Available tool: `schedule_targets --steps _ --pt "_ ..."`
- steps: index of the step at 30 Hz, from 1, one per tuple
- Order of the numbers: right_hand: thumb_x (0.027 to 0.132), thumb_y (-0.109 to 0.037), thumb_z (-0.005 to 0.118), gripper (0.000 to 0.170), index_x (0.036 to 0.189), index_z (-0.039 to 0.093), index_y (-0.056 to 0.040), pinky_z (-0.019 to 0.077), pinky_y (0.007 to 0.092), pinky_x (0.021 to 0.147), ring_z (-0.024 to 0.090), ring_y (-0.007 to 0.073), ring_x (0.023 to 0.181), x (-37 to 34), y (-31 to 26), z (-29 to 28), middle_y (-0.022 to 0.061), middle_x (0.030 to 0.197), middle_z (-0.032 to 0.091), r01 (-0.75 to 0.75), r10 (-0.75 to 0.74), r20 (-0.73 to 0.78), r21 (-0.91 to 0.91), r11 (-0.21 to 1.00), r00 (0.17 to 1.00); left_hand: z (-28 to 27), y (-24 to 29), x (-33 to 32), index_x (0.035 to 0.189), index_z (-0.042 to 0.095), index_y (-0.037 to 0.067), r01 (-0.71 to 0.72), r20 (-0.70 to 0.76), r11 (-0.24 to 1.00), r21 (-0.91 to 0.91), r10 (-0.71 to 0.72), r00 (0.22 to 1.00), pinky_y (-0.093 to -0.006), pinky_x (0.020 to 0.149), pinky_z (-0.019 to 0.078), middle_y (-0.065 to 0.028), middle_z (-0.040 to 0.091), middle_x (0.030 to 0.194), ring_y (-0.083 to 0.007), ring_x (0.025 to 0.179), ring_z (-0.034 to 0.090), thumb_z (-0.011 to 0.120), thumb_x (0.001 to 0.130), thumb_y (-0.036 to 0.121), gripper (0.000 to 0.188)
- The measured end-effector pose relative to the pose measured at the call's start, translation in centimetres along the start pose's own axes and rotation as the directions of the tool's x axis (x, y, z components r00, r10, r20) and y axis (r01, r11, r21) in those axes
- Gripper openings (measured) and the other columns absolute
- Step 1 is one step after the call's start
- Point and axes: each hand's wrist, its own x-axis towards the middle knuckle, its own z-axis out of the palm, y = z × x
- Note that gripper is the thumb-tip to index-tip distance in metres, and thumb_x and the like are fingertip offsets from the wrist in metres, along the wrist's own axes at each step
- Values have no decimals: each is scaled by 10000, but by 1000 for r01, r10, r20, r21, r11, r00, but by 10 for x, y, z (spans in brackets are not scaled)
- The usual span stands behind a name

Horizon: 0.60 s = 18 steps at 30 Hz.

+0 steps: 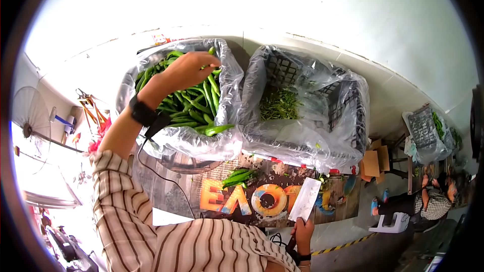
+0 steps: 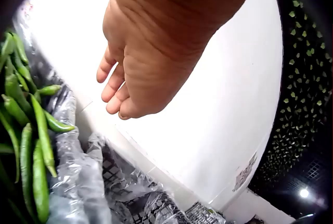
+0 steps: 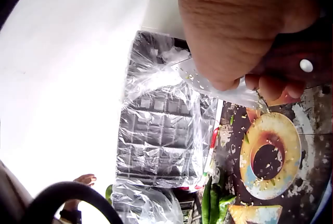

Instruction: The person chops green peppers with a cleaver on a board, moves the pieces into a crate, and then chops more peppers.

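In the head view my left hand [image 1: 187, 71] hangs over a plastic-lined crate [image 1: 233, 78] heaped with long green peppers [image 1: 194, 103]. The left wrist view shows that hand [image 2: 148, 73] with relaxed, slightly bent fingers and nothing visible in them; peppers [image 2: 41, 130] lie to its left. Low at the table's front edge, my right hand [image 1: 302, 234] grips a wide-bladed knife [image 1: 305, 199]. The right wrist view has its fingers curled round the dark handle [image 3: 291, 62], beside the blade [image 3: 195, 78]. Several green peppers [image 1: 238, 177] lie on the patterned table [image 1: 171, 181].
A second lined crate [image 1: 360, 116] stands right of the first, with small green pieces [image 1: 280, 105] inside. A black cable [image 1: 174, 184] crosses the table's left part. White wall rises behind. At the far right a person [image 1: 433, 204] sits near another crate [image 1: 426, 131].
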Motion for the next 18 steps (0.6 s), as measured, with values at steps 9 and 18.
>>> schedule_targets --steps 9,18 --pt "866 -152 550 255 655 486 -24 365 270 355 489 122 370 10 10 5 31 513 506 0 17 133 -133 991 991 60 -25 -85 1081 641 54 109 61 991 -73 -104 993 -379 966 441 -117 598 1181 -282 1117 547 615 789 35 294" --pt "869 -138 544 225 685 503 -13 400 275 369 495 125 383 12 9 6 32 512 495 28 -14 136 -102 994 991 99 -43 -37 1138 561 92 -153 121 934 324 120 985 -363 944 392 -53 521 1177 -250 1148 464 589 682 21 462"
